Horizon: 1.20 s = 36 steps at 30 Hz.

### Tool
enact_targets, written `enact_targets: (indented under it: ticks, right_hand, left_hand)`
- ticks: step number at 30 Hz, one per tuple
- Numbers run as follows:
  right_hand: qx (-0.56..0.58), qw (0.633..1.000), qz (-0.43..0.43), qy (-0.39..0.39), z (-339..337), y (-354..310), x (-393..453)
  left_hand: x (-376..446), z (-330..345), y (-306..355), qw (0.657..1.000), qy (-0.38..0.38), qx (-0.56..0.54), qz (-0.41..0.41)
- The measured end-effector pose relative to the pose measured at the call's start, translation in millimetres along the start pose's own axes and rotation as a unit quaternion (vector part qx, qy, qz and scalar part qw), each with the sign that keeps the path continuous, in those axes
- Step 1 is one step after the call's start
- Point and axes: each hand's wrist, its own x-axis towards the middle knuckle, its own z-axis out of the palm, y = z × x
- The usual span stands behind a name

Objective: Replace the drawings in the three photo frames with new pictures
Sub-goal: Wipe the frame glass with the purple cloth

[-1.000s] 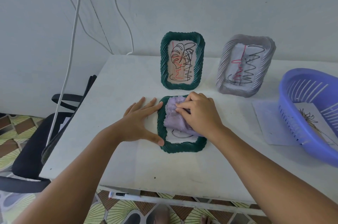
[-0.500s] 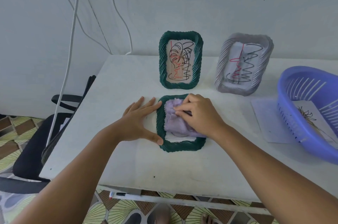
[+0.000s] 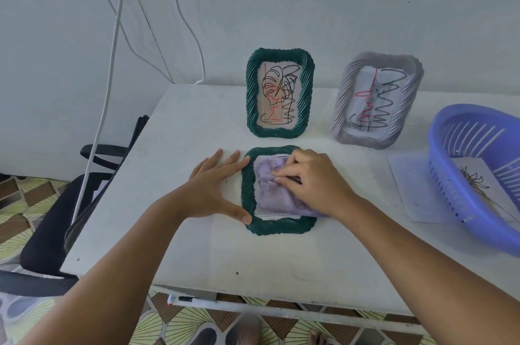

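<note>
Cloth (image 3: 274, 190) lower over flat frame (image 3: 278, 225)

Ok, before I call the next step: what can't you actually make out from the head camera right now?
- Picture inside the flat green frame: covered by the lilac cloth and the right hand.
- Frame's right rail: hidden under that hand and wrist.
- Drawing in the blue basket: partly cut off by its wall and the image edge.
- Whether the left hand presses the frame or only rests against it.
</note>
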Motion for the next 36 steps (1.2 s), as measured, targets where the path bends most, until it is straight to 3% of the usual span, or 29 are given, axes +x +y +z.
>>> enact_targets:
  ticks: [7, 12, 18, 23, 30, 36]
  right_hand:
    - [-0.033, 0.994, 0.058, 0.081, 14.1, -7.9, 21.8]
    - [0.005, 1.0, 0.004, 0.004, 0.0, 1.1, 6.9]
    - [-0.031, 0.995, 0.059, 0.069, 11.3, -5.4, 26.1]
    - [-0.001, 1.0, 0.014, -0.001, 6.2, -1.9, 11.7]
    - [-0.04, 0.995, 0.07, 0.059, 11.7, -5.5, 27.6]
    - [0.002, 1.0, 0.017, -0.006, 1.1, 3.9, 9.5]
  left_hand:
    - [0.0, -0.6, 1.1, 1.0, -0.002, 0.0, -0.006]
    - [0.1, -0.6, 0.9, 1.0, 0.0, -0.001, -0.003]
    - [-1.1, -1.7, 3.6, 1.0, -0.003, -0.002, -0.008]
    - [0.3, 0.1, 0.2, 1.0, 0.002, -0.001, -0.003]
    - [0.1, -0.7, 1.8, 1.0, 0.002, -0.003, -0.004]
    - [-0.7, -1.0, 2.9, 1.0, 0.006, -0.006, -0.004]
